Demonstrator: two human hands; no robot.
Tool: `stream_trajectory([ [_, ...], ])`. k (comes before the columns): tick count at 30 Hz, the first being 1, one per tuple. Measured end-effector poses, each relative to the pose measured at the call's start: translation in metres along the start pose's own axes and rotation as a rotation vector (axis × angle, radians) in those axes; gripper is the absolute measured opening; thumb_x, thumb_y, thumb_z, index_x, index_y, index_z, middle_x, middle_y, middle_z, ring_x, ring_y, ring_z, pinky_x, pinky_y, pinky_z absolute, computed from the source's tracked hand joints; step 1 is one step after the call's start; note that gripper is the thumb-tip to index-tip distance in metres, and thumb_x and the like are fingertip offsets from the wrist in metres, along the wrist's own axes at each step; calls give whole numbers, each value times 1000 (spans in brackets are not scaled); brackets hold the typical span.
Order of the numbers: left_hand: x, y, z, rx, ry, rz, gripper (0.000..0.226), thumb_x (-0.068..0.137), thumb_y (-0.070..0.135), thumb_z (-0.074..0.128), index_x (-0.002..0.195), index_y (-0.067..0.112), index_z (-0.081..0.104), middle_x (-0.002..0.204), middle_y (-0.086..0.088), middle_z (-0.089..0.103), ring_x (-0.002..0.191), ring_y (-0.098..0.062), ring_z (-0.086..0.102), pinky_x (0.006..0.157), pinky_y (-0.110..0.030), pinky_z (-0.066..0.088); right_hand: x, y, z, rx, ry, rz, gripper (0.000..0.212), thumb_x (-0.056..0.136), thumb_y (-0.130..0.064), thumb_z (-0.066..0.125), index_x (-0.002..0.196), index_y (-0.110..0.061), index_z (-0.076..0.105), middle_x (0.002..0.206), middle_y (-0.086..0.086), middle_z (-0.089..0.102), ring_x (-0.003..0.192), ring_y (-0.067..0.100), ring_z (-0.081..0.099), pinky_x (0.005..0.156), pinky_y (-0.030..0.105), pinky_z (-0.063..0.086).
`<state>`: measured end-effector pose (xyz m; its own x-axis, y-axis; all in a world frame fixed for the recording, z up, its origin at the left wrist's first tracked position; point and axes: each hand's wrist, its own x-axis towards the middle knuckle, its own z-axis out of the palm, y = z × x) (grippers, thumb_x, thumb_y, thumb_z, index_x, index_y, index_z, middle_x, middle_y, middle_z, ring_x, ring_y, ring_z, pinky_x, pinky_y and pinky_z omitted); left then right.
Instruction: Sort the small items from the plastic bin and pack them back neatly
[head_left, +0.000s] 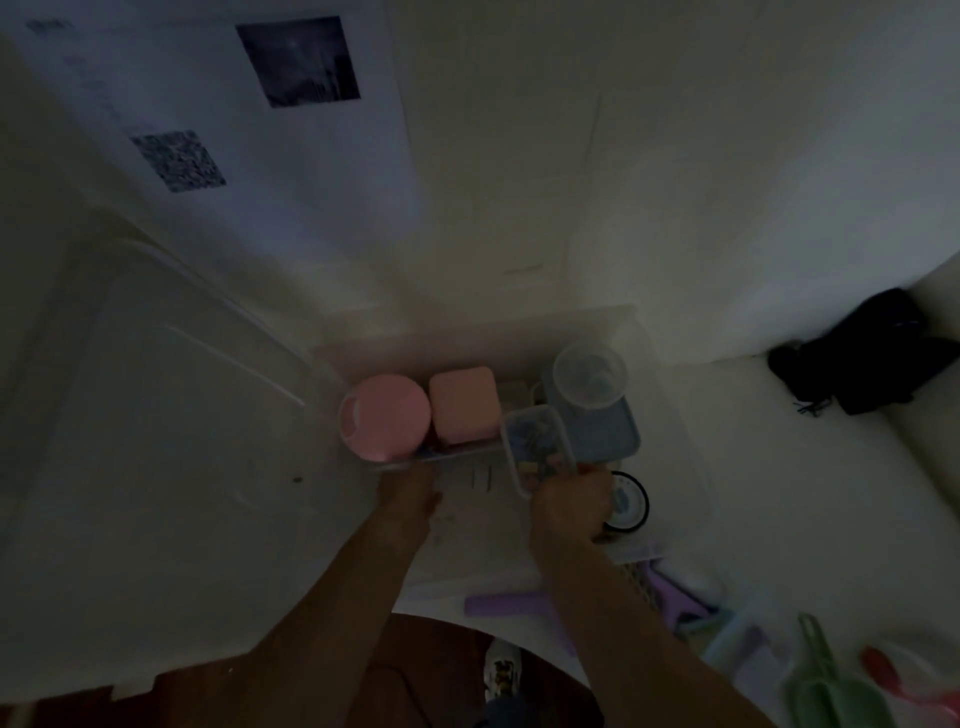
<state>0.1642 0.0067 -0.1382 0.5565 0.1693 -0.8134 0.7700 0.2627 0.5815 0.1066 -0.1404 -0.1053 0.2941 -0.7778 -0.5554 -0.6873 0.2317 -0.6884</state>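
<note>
Clear small box (537, 449) (blurred contents), gripped by right hand (571, 506), in bin (670, 415)

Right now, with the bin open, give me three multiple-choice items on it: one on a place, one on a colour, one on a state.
1. Where is the round pink container in the plastic bin?
A. left of the pink square box
B. under the blue tray
C. outside the bin

2. What colour is the scoop at lower right?
A. black
B. green
C. orange

3. What is the right hand doing?
A. hanging idle
B. lying flat on the table
C. gripping the small clear box

Answers: 1 A, the two pink items sit side by side. 2 B, it is pale green. 3 C, its fingers curl round the box's near end.
</note>
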Motion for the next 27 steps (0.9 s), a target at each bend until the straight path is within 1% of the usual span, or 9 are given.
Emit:
stream_trajectory([
  [2,-14,-4,6,271,-87,104,4,87,1,63,87,6,63,96,-16,66,72,-26,60,56,-32,60,2,0,8,24,3,-4,47,82,-20,74,117,3,51,116,25,62,104,41,62,84,46,53],
  [4,-20,-4,10,833,1,623,9,78,13,69,87,11,68,89,-11,72,80,-29,68,66,-40,59,10,1,15,48,-9,-6,47,84,-19,71,119,4,50,118,24,60,105,40,62,85,51,54],
  [6,-16,1,12,1186,-3,1176,29,74,16,69,103,15,67,102,-11,68,96,-34,64,82,-41,51,15,3,18,77,-73,5,39,87,-18,66,118,2,53,115,21,61,101,36,63,84,49,55],
  [8,0,11,21,1383,-15,1402,54,76,26,70,128,14,60,129,-17,57,121,-40,53,103,-44,42,21,10,26,74,-14,-11,35,86,-23,66,111,-2,53,107,17,62,93,33,63,78,48,56],
  [10,12,23,29,1628,11,1375,69,75,34,71,139,17,53,142,-21,50,128,-43,48,106,-48,41,34,22,35,40,67,-27,42,78,-35,73,104,-9,54,101,13,66,86,31,64,71,49,57],
  [14,22,28,25,1864,81,1504,52,80,18,44,128,20,65,130,-24,60,110,-44,61,92,-48,50,44,36,38,21,101,6,45,69,-46,78,98,-18,60,91,10,69,81,30,67,69,51,59],
  [19,23,28,25,1818,112,1639,49,81,17,40,123,20,65,125,-24,62,106,-42,62,91,-45,46,22,14,17,77,96,-44,40,79,-41,75,100,-9,65,97,17,70,88,36,68,74,47,57],
  [23,17,27,26,1785,43,1520,55,76,16,37,121,16,68,126,-26,61,107,-45,62,91,-50,50,17,11,4,99,46,-72,36,83,-40,74,101,-9,66,97,12,71,91,32,67,76,42,55],
  [27,13,21,28,1538,-15,1466,66,67,11,62,132,5,57,139,-25,51,126,-46,49,105,-51,43,0,6,-17,118,-31,-130,33,79,-46,77,90,-16,71,85,0,71,84,23,67,77,40,56],
])
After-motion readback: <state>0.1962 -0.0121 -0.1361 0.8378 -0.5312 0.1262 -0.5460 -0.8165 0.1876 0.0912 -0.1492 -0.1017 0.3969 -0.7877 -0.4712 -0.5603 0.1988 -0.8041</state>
